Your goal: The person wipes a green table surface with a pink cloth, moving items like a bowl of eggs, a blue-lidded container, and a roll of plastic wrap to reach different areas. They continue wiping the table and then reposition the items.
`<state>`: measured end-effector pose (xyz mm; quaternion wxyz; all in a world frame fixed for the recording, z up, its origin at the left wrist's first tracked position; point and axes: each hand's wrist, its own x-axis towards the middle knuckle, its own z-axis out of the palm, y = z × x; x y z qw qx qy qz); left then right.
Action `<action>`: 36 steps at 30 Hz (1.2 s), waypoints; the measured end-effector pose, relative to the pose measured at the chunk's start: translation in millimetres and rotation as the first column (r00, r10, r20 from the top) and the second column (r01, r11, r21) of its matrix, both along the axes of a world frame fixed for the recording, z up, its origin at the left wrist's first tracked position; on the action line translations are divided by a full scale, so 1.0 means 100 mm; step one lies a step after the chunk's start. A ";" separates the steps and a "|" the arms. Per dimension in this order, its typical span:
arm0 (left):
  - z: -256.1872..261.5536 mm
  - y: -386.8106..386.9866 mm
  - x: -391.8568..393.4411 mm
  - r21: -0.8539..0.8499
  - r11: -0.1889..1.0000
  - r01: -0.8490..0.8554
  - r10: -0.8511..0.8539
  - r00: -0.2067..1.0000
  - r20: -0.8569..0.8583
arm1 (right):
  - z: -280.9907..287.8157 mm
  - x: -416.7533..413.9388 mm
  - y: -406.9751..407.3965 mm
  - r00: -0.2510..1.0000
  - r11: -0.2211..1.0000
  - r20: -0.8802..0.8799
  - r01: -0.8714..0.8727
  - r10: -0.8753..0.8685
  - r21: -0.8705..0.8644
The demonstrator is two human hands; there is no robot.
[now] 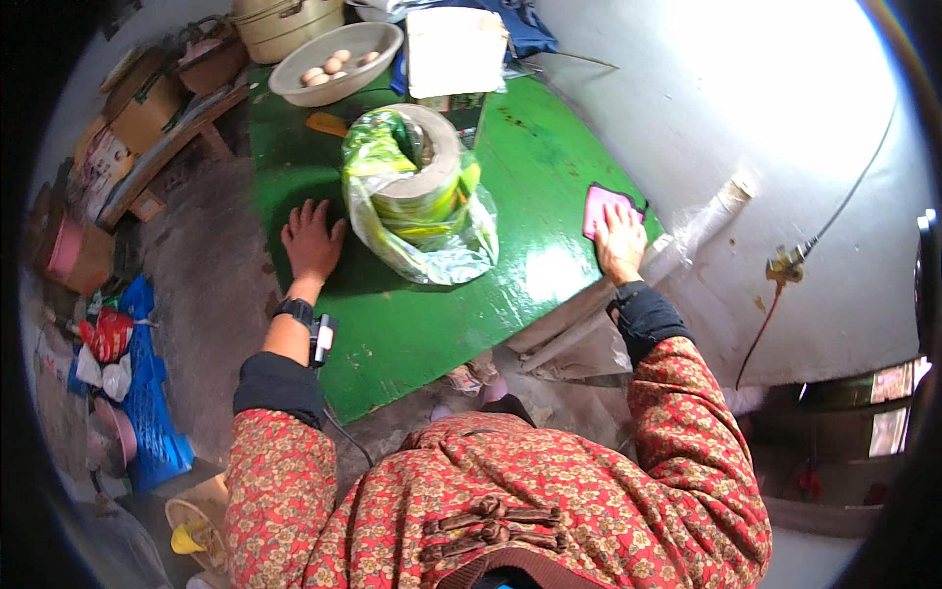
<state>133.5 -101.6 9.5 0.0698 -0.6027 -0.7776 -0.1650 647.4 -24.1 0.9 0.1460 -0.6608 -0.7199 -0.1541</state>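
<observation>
My left hand (313,239) lies palm down with fingers spread on the green tabletop (412,346), left of a plastic-wrapped ring-shaped bundle (423,166). That bundle has a grey rim and yellow-green sides, and clear plastic gathers around its lower edge. At the table's right edge, my right hand (620,239) rests on a pink cloth (605,202) with dark edging; its fingers lie over the cloth, and whether they grip it is unclear. Devices are strapped at both wrists.
Toward the back stand a grey bowl (335,88) of several eggs, a white box (456,55) and a lidded beige container (291,33). An orange-handled object (326,124) lies near the bundle. Rolled plastic sheeting (706,221) leans by the right wall. Blue crates (151,397) stand at left.
</observation>
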 end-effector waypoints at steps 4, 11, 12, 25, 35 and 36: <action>0.02 -0.01 0.03 0.006 1.000 -0.008 0.008 0.999 0.034 | 0.01 0.00 0.00 0.998 1.000 -0.059 -0.004 0.003 -0.019; -0.05 0.01 -0.07 0.040 0.999 0.011 -0.016 0.991 0.130 | 0.01 0.01 -0.02 0.995 0.999 -0.100 -0.009 0.006 -0.037; -0.05 0.01 -0.11 0.040 0.999 0.029 -0.034 0.989 0.147 | 0.01 0.01 -0.03 0.995 0.999 -0.101 -0.013 0.009 -0.037; 0.12 -1.66 0.50 -0.140 0.990 0.007 0.023 0.977 0.212 | -0.04 0.02 0.01 0.993 1.000 -0.117 0.004 -0.008 -0.028; 0.32 -1.74 0.96 -0.129 0.972 -0.198 0.216 0.964 0.153 | -0.03 0.01 0.01 0.996 1.000 -0.086 0.002 0.000 0.019; 0.33 -1.75 0.97 -0.126 0.970 -0.206 0.224 0.963 0.152 | -0.04 0.02 0.03 0.994 1.000 -0.107 0.000 0.002 0.013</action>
